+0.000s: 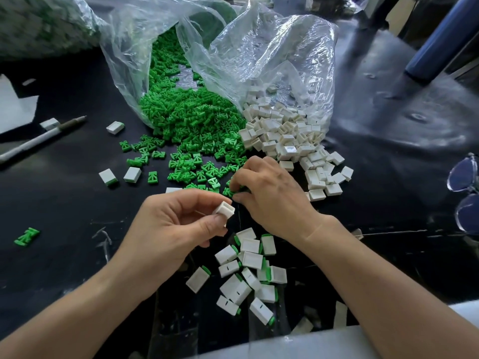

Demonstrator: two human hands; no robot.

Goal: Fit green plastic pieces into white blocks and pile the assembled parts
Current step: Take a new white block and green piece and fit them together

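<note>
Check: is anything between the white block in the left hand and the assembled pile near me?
Nothing visible. The left hand pinches the white block close to the assembled pile, with only bare table between. The right hand is aside, pinching green pieces.

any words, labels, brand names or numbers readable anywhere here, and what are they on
No text can be read anywhere in this view.
Marker: white barrel, any print on it is too blurred to tell.
White blocks: some show a short dark slot mark, no lettering.
Clear plastic bags: no print visible.
</note>
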